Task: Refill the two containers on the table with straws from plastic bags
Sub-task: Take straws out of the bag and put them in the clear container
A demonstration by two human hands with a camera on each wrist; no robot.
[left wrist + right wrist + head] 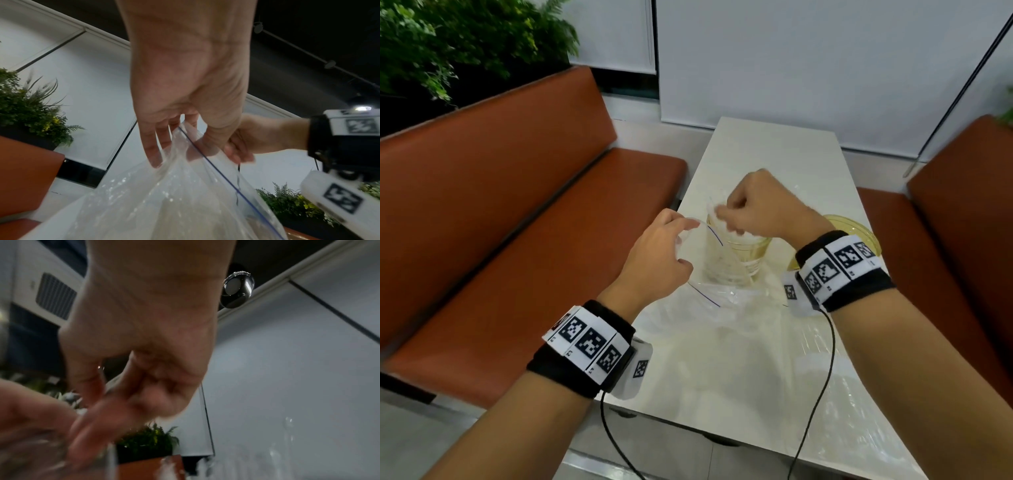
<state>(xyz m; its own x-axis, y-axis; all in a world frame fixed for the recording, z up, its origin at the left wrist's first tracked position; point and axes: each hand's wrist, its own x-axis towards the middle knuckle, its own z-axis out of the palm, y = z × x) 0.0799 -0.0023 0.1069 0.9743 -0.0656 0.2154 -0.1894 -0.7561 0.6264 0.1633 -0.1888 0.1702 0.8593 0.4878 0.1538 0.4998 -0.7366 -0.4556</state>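
My left hand (685, 236) grips one side of the mouth of a clear zip bag (719, 270) with a blue seal line, held upright over the table. My right hand (726, 216) pinches the opposite side of the mouth, so the bag hangs between both hands. Pale straws (726, 274) show dimly through the plastic. A yellowish clear container (756, 250) stands right behind the bag. A second container (859, 233) is partly hidden by my right wrist. In the left wrist view my fingers (156, 152) curl into the bag (185, 194). The right wrist view shows my curled fingers (127, 394), blurred.
More clear plastic bags (739, 315) lie flat on the white table (774, 154) in front of me, reaching toward its near right edge. Orange benches (517, 222) flank the table on both sides. Wrist cables hang over the near edge.
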